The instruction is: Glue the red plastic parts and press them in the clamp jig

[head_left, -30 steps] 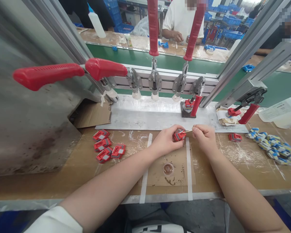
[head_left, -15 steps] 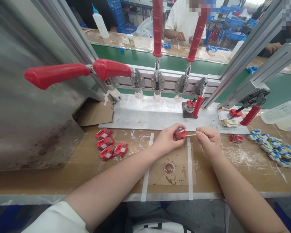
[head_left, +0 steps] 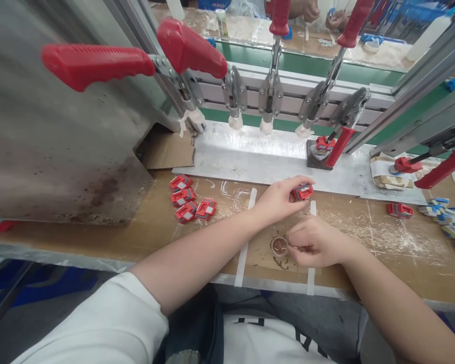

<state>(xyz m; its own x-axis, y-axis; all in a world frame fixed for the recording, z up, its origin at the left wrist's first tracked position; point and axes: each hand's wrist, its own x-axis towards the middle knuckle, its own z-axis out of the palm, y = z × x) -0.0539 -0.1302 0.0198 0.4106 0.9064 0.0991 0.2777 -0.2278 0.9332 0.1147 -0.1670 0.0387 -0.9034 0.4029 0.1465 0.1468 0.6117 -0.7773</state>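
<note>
Between the thumb and fingers of my left hand [head_left: 282, 199] is a small red and grey plastic part [head_left: 302, 191], held just above the bench near the metal plate's front edge. My right hand [head_left: 316, 240] pinches a thin wooden stick, mostly hidden by the fingers now. Its tip reaches into a small round dish [head_left: 279, 246] of brownish, clear-looking liquid. Dark smears mark the cardboard around that dish. Several matching red and grey parts [head_left: 184, 197] lie in a group left of my left forearm. One more red part [head_left: 400, 210] rests on the bench to the right.
Toggle clamps with red handles [head_left: 98, 63] stand along a rail behind the metal plate [head_left: 227, 156]. One clamp presses a red part [head_left: 325, 143] on a dark block. Blue, white and yellow parts [head_left: 453, 217] are heaped at right. Another person's hands [head_left: 335, 20] work across the bench.
My right hand has drawn the stick away from the red part and brought it down to the dish. The left hand keeps the part. The view has tilted down and shifted left.
</note>
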